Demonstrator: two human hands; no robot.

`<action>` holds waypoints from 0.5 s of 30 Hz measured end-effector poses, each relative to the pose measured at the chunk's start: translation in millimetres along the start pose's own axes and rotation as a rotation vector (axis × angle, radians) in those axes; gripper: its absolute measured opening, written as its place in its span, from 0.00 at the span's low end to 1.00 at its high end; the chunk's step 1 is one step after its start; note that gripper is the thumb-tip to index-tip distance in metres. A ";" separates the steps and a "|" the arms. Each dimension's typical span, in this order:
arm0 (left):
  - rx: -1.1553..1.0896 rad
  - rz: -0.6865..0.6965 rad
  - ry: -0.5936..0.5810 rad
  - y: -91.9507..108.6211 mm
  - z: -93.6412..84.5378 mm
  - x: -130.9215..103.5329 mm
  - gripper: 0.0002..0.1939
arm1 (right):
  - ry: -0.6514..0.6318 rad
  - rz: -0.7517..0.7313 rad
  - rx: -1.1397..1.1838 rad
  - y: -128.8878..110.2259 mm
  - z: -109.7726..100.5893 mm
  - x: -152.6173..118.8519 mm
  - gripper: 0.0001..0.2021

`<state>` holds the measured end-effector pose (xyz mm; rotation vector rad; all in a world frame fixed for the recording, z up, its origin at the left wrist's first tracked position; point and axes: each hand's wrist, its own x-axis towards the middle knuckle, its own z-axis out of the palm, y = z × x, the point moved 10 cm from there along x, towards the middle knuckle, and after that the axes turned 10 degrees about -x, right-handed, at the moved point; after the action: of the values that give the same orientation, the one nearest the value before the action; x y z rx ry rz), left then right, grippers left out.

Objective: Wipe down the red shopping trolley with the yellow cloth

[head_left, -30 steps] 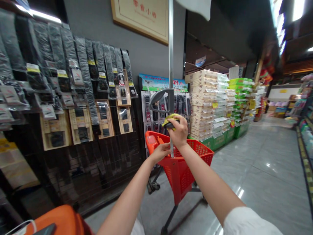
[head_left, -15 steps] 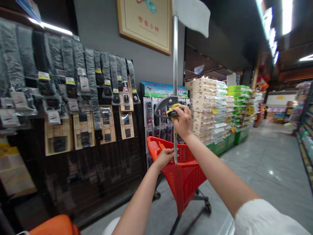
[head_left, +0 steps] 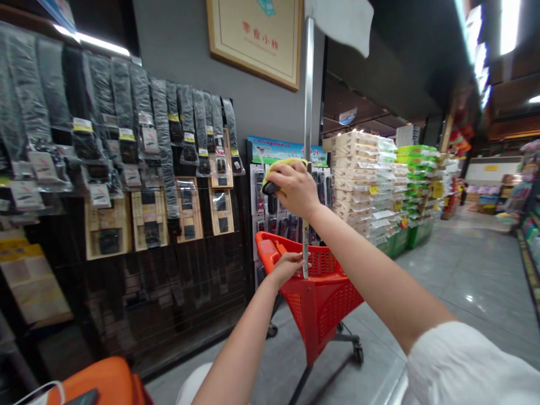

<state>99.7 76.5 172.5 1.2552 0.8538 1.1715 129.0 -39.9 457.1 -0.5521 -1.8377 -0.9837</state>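
A red plastic shopping cart point(head_left: 310, 304) stands in front of me, with an upright metal pole point(head_left: 309, 95) rising from its near end. Low on that pole, just above the basket rim, the fingers of my left hand point(head_left: 289, 266) are closed around it. Higher up, my right hand point(head_left: 297, 188) presses a yellow cloth point(head_left: 275, 169) around the dark curved handle point(head_left: 270, 188) on the pole's left side. Most of the handle is hidden behind the cloth and fingers. A white sign panel point(head_left: 348, 25) is fixed at the top of the pole.
Packaged belts point(head_left: 118, 101) hang along the wall at left. Stacked white boxes point(head_left: 350, 174) and green boxes point(head_left: 417, 169) line the right side of the aisle floor point(head_left: 468, 281). An orange object point(head_left: 99, 382) with a white cable lies at the lower left.
My right hand has moved left with the yellow cloth, from beside the pole to the handle's outer left part. My left hand keeps its place on the pole.
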 end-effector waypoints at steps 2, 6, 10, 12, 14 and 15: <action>0.008 0.002 0.008 1.3 1.2 -0.2 0.15 | -0.003 -0.082 -0.043 -18.9 4.9 -13.8 0.12; 0.024 0.005 0.000 4.7 4.5 -3.4 0.14 | 0.046 -0.134 -0.095 -16.3 7.0 -53.6 0.12; 0.029 -0.002 -0.030 6.5 5.4 -6.7 0.17 | 0.063 -0.028 -0.060 30.4 -1.3 -74.9 0.13; 0.034 -0.015 -0.048 5.8 4.9 -7.1 0.19 | 0.093 0.139 -0.040 61.9 -8.7 -72.0 0.14; 0.041 -0.037 -0.064 4.7 3.8 -7.1 0.21 | 0.125 0.288 -0.021 82.0 -12.4 -68.4 0.15; 0.045 -0.050 -0.069 4.2 2.7 -7.1 0.23 | 0.131 0.330 -0.013 84.5 -11.5 -68.7 0.15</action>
<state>99.8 68.7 176.3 1.2963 0.8596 1.0692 226.8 2.2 431.5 -0.7534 -1.5636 -0.7888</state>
